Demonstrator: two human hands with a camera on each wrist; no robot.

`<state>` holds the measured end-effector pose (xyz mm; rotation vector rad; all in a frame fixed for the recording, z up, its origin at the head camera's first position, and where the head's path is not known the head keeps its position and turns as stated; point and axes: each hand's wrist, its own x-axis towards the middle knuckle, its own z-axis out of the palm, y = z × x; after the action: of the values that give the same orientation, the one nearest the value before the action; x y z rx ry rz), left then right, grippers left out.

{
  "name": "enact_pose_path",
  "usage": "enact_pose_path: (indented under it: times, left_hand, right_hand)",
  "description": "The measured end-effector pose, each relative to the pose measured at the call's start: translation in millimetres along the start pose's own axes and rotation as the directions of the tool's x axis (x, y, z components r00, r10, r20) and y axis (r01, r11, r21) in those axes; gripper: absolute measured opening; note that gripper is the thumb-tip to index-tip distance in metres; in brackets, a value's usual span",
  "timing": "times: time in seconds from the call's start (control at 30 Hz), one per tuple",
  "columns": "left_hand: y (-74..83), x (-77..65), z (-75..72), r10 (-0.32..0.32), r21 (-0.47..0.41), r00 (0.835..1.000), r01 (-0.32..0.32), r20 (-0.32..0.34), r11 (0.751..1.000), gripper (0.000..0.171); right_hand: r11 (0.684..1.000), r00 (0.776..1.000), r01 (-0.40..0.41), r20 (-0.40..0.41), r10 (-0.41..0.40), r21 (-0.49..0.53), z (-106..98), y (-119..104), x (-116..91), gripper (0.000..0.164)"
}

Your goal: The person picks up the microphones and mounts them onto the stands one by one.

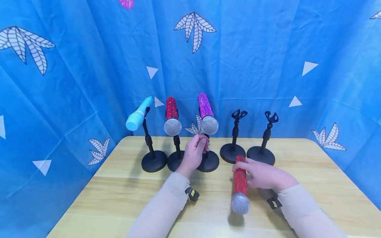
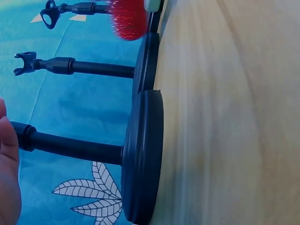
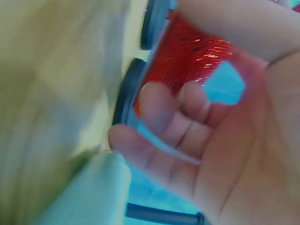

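My left hand (image 1: 194, 152) is at the upper pole of the middle microphone stand (image 1: 208, 161), its fingers curled round it just under the microphone. A purple glitter microphone (image 1: 205, 105) with a silver mesh head sits in that stand's clip, tilted toward me. In the left wrist view, part of the left hand (image 2: 7, 168) shows beside the stand's collar. My right hand (image 1: 263, 173) grips a red glitter microphone (image 1: 240, 180) by its handle, mesh head toward me and a shadow on the table below. In the right wrist view, fingers curl round the red handle (image 3: 183, 56).
Left of the middle stand, a light blue microphone (image 1: 139, 115) and another red glitter microphone (image 1: 172, 110) sit in stands. Two bare stands (image 1: 232, 152) (image 1: 260, 154) stand at the right. A pale teal cylinder (image 3: 89, 192) shows in the right wrist view. Blue cloth (image 1: 253, 59) hangs behind the wooden table (image 1: 119, 198).
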<state>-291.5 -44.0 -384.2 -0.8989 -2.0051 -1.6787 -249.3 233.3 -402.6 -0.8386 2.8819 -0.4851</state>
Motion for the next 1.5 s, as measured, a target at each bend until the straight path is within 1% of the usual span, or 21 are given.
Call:
enact_pose_path:
  times: [0.03, 0.1, 0.2, 0.37, 0.43, 0.53, 0.6, 0.7, 0.8, 0.93, 1.03, 1.13, 1.27, 1.37, 1.5]
  left_hand:
    - [0.9, 0.0, 0.2, -0.003, -0.006, 1.0, 0.003, 0.01, 1.0, 0.018]
    - [2.0, 0.9, 0.9, -0.005, -0.02, 1.0, 0.006, 0.025, 1.0, 0.019]
    - [2.6, 3.0, 2.2, -0.002, -0.047, 0.998, 0.005, 0.06, 0.999, 0.019]
    - [-31.7, 4.4, 9.2, -0.019, -0.097, 0.992, 0.031, 0.123, 0.995, 0.021]
    - [-44.6, 3.6, 12.2, -0.04, -0.103, 0.989, 0.055, 0.142, 0.993, 0.022]
    - [-43.5, 2.2, 14.6, -0.068, -0.091, 0.982, 0.085, 0.176, 0.992, 0.022]
    - [-42.2, 2.3, 16.7, -0.091, -0.063, 0.976, 0.105, 0.196, 0.992, 0.022]
    - [-40.2, 4.4, 21.8, -0.138, -0.028, 0.968, 0.147, 0.209, 0.989, 0.024]
    - [-37.4, 8.3, 30.6, -0.183, 0.011, 0.963, 0.185, 0.195, 0.983, 0.027]
    - [-35.6, 15.5, 49.4, -0.206, 0.055, 0.963, 0.2, 0.172, 0.978, 0.038]
    - [-35.7, 26.8, 65.6, -0.241, 0.105, 0.957, 0.226, 0.162, 0.969, 0.048]
    - [-33.7, 42.3, 78.9, -0.312, 0.166, 0.937, 0.287, 0.154, 0.944, 0.056]
    - [-33.4, 60.3, 90.1, -0.375, 0.216, 0.914, 0.339, 0.153, 0.916, 0.062]
    - [-34.6, 68.3, 95.1, -0.387, 0.239, 0.908, 0.344, 0.164, 0.908, 0.065]
    - [-35.0, 74.6, 100.9, -0.369, 0.251, 0.911, 0.32, 0.185, 0.914, 0.066]
  right_hand:
    - [1.0, 0.999, 0.021, -0.029, -0.02, 0.017, -3, 1, 0, 0.056]
    - [0.998, 0.996, 0.036, -0.089, -0.031, 0.059, -10, 1, -1, 0.055]
    - [0.994, 0.982, 0.07, -0.182, -0.052, 0.09, -21, 1, -2, 0.057]
    - [0.985, 0.953, 0.091, -0.299, -0.044, 0.145, -33, -1, -6, 0.049]
    - [0.985, 0.942, 0.077, -0.334, -0.022, 0.154, -37, -3, -8, 0.048]
    - [0.983, 0.925, 0.051, -0.379, 0.019, 0.174, -43, -3, -10, 0.044]
    - [0.977, 0.912, 0.035, -0.406, 0.054, 0.209, -46, -4, -12, 0.046]
    - [0.954, 0.9, 0.039, -0.426, 0.095, 0.296, -50, -6, -14, 0.053]
    - [0.933, 0.891, 0.059, -0.44, 0.111, 0.355, -52, -7, -15, 0.06]
    - [0.921, 0.881, 0.078, -0.458, 0.116, 0.383, -54, -6, -16, 0.059]
    - [0.918, 0.879, 0.078, -0.462, 0.122, 0.39, -54, -6, -18, 0.057]
    - [0.915, 0.883, 0.06, -0.449, 0.138, 0.399, -54, -6, -19, 0.056]
    - [0.916, 0.888, 0.045, -0.436, 0.146, 0.398, -54, -5, -20, 0.058]
    - [0.919, 0.885, 0.054, -0.444, 0.137, 0.39, -54, -4, -21, 0.061]
    - [0.919, 0.871, 0.067, -0.473, 0.136, 0.389, -53, -3, -21, 0.064]
